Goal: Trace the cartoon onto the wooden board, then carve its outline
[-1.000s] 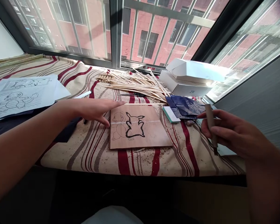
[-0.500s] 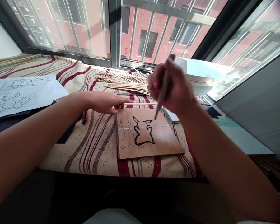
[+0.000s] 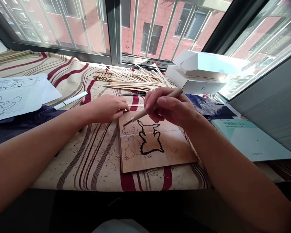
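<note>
In the head view, a wooden board (image 3: 177,149) lies flat on a striped cloth. It bears a thin-lined cartoon lizard drawing at its left and a thick black outline of a long-eared figure near its middle. My right hand (image 3: 169,105) is closed round the light handle of a slim carving tool (image 3: 142,114). The tool slants down to the left, its dark, narrow tip at the lizard's head; whether it touches the wood is hard to tell. My left hand (image 3: 111,108) has its bent fingers on the board's upper left corner.
Thin wooden sticks (image 3: 135,79) are heaped by the window, beside a white box (image 3: 199,84). Drawing sheets (image 3: 19,94) lie at the left on dark fabric. A pale green book (image 3: 252,139) is at the right. Crumbs dot the striped cloth (image 3: 104,155).
My right hand has lowered and turned, bringing the tool's tip left from above the black outline to the lizard's head. My left hand's fingers have bent in at the board's corner. The view has shifted slightly.
</note>
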{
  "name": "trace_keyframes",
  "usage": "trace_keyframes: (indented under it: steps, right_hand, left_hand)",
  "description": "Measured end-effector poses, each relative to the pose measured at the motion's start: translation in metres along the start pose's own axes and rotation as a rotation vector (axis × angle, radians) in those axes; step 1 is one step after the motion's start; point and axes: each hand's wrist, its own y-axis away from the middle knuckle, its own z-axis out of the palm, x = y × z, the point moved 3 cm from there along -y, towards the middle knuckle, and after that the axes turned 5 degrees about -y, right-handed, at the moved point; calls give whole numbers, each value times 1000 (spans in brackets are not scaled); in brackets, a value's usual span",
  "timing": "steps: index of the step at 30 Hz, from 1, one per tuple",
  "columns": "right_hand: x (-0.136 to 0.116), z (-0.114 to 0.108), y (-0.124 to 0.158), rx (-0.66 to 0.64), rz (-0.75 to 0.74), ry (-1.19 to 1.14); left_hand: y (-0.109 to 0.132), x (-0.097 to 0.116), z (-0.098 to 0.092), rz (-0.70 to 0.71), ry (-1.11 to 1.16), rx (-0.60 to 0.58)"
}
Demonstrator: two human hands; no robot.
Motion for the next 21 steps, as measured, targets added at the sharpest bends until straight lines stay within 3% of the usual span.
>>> trace_keyframes:
  steps: [9,14,21]
  right_hand:
    - [10,26,-4,49,18,-48]
    - [13,28,-2,53,-1,-122]
    - [18,25,-2,-174,-8,-254]
  left_hand:
    - [-1,10,-2,-16,-23,-1]
    - [1,11,-3,-6,73,9]
    - [0,11,-3,-20,-5,16]
